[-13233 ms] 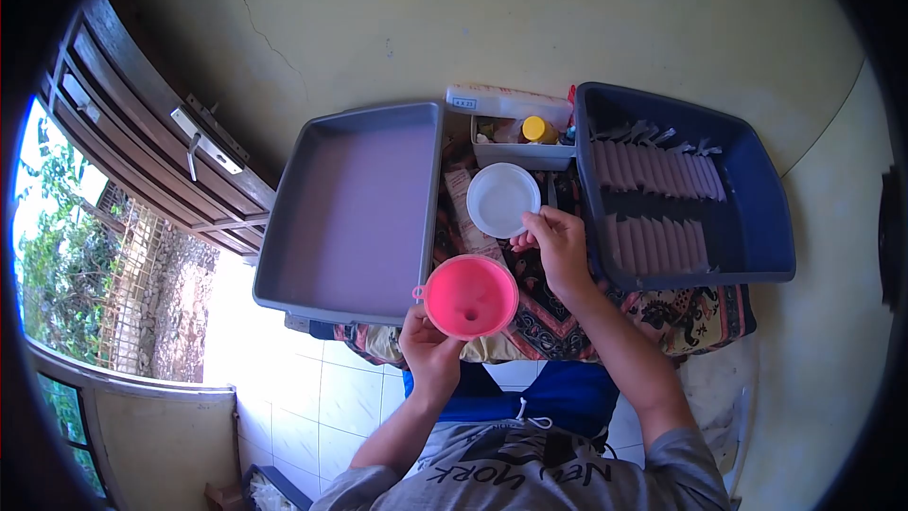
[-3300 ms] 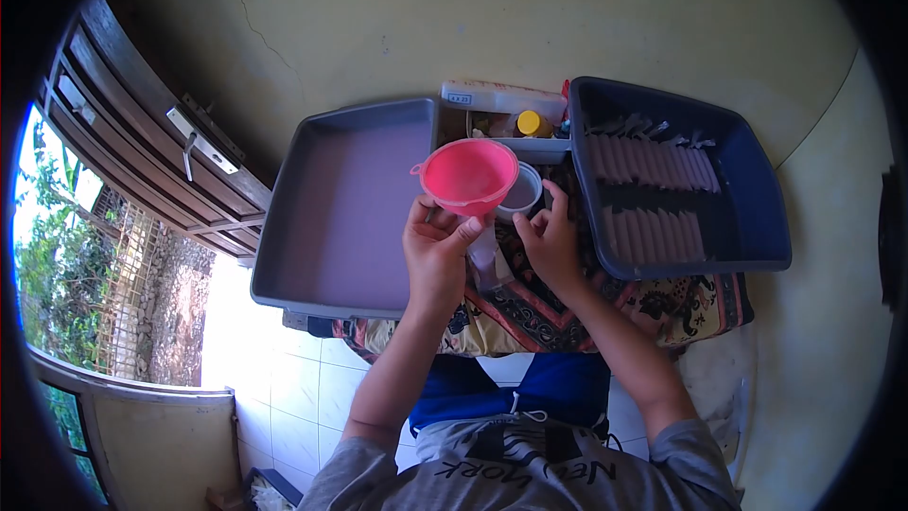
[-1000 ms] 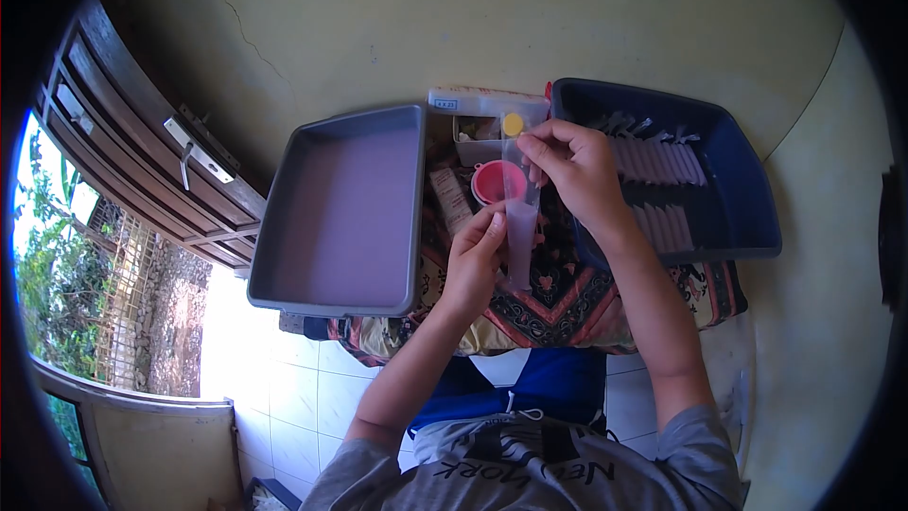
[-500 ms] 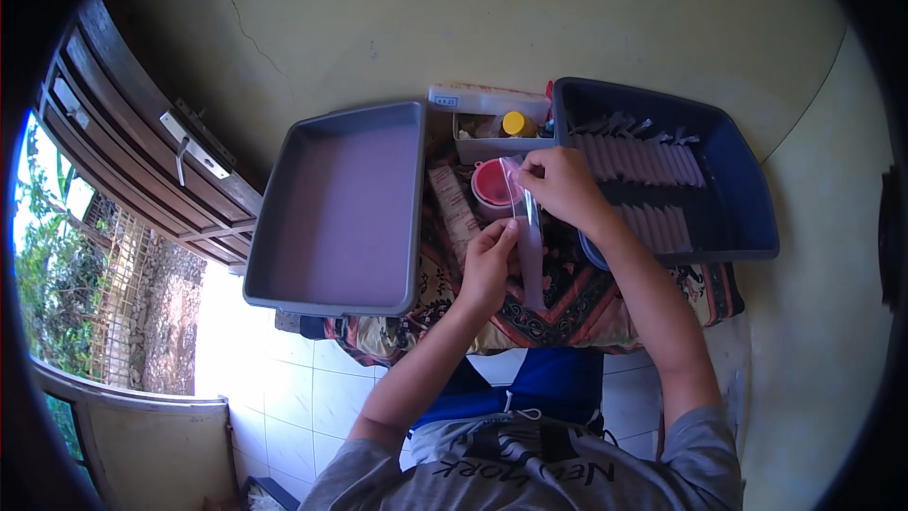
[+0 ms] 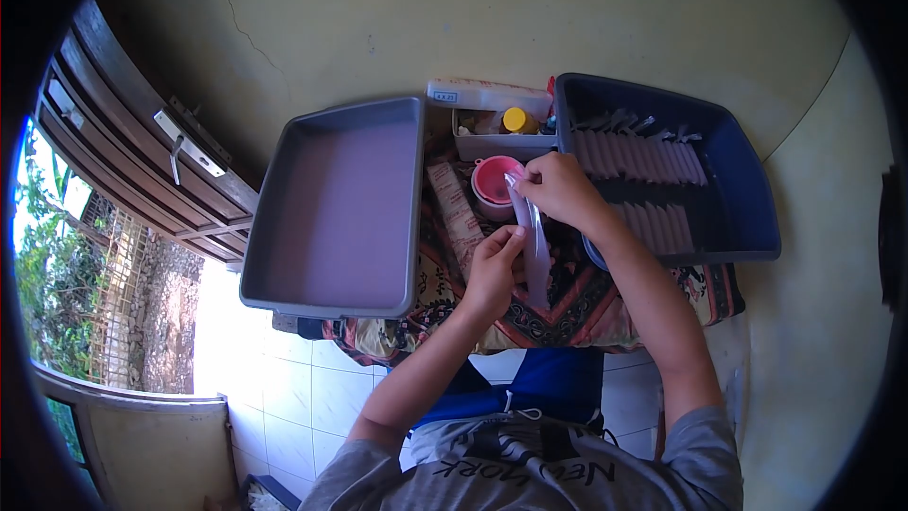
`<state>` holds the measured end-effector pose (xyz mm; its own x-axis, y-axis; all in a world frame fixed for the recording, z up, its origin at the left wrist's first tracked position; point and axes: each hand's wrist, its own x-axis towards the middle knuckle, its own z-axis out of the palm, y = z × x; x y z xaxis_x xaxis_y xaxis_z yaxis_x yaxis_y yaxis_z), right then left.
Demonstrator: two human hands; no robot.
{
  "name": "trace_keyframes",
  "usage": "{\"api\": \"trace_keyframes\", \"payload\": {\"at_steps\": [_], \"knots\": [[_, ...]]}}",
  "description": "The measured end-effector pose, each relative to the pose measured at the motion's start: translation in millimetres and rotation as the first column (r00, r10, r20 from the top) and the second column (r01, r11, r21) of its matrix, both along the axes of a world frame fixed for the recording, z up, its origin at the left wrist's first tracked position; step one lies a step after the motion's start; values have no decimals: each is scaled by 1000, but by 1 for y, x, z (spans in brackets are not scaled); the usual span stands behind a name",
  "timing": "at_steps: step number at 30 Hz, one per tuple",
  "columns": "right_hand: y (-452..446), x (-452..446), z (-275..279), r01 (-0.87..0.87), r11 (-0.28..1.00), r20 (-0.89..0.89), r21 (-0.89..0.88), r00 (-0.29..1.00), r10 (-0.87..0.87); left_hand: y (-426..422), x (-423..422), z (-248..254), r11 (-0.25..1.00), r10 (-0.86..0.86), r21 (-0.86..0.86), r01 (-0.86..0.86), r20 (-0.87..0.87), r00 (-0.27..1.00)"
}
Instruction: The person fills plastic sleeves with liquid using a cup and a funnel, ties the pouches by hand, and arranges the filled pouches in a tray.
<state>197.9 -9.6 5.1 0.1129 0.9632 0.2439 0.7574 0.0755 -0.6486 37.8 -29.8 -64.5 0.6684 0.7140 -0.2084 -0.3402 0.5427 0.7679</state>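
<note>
A long, narrow plastic bag (image 5: 536,270) with pale purple liquid in it hangs between my hands. My left hand (image 5: 492,273) is closed around its middle, thumb on the near side. With its fingertips, my right hand (image 5: 556,187) pinches the gathered top of the bag. Just behind the bag stands a light cup with a red funnel (image 5: 493,178) resting in its mouth. Right of my hands, a dark blue tub (image 5: 742,199) holds rows of filled purple bags (image 5: 643,159), their tops tied or twisted.
A grey tub (image 5: 412,218) of purple liquid stands on the left. A printed plastic roll (image 5: 456,213) lies beside the cup. Behind it, a small box (image 5: 508,146) holds a yellow-capped bottle (image 5: 515,120). Patterned cloth (image 5: 586,317) covers the table. A wooden door (image 5: 151,161) opens at far left.
My right hand has drawn the bag's mouth together and moved slightly lower. My left hand has shifted slightly down and keeps its grip on the bag.
</note>
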Motion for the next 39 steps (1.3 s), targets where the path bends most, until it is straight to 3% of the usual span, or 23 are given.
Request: {"api": "trace_keyframes", "payload": {"at_steps": [17,23,39], "knots": [[-2,0,-1,-17,999,78,50,997,14,-1,-4,4,1000,-14,-3,14,7,1000],[-8,0,2,-15,1000,-47,21,999,16,-1,-7,1,999,-23,41,25,-35,999],[-5,-1,-3,13,998,74,67,997,-18,-2,-6,4,998,-59,-12,59,10,998]]}}
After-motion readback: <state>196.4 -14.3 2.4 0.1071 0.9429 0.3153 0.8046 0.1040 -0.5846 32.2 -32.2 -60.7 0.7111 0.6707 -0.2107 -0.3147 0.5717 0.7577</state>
